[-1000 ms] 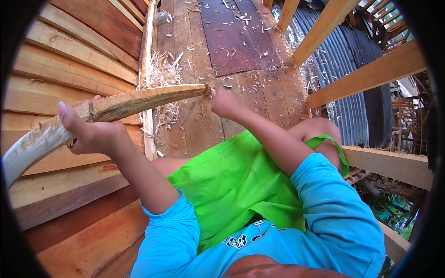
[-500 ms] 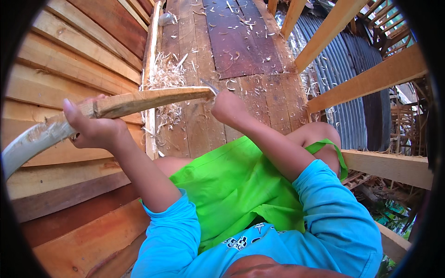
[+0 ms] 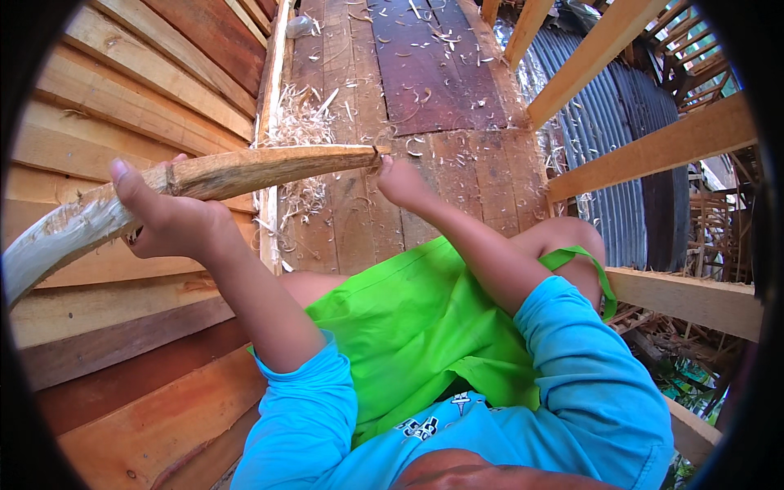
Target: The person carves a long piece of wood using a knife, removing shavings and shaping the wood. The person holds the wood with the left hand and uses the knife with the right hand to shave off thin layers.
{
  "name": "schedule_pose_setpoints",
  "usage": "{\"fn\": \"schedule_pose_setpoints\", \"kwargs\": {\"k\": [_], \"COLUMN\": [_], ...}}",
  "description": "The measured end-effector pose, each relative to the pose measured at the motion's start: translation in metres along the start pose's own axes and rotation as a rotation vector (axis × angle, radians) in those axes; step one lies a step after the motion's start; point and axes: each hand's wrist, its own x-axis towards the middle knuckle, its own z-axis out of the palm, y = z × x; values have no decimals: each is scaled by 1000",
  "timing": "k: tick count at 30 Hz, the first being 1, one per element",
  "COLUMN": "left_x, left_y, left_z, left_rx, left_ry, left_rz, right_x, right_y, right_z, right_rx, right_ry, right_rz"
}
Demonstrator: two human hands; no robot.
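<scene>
a curved, pale piece of wood (image 3: pixel 278 167) runs from the far left of the scene across the left hand (image 3: pixel 175 220), which is wrapped around it from the near side, to the right hand (image 3: pixel 402 183) at its right end. the right hand is curled closed there, though what it grips is too hidden to tell; wood shavings (image 3: pixel 300 122) lie on the plank floor (image 3: pixel 351 224) beyond.
</scene>
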Motion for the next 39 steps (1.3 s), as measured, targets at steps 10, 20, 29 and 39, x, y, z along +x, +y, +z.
{"fn": "schedule_pose_setpoints", "kwargs": {"k": [10, 20, 29, 39], "left_x": [-6, 9, -2, -2], "left_y": [7, -6, 0, -3], "left_z": [1, -12, -13, -8], "left_rx": [18, 17, 39, -4], "left_ry": [-61, -41, -81, -59], "left_rz": [-42, 17, -55, 3], "right_x": [5, -25, -17, -14], "right_y": [-4, -56, -31, -37], "right_z": [-17, -33, -5, -18], "right_rx": [-5, -175, -48, 183], "right_ry": [-119, -216, -75, -115], "right_rz": [-15, -130, -99, -219]}}
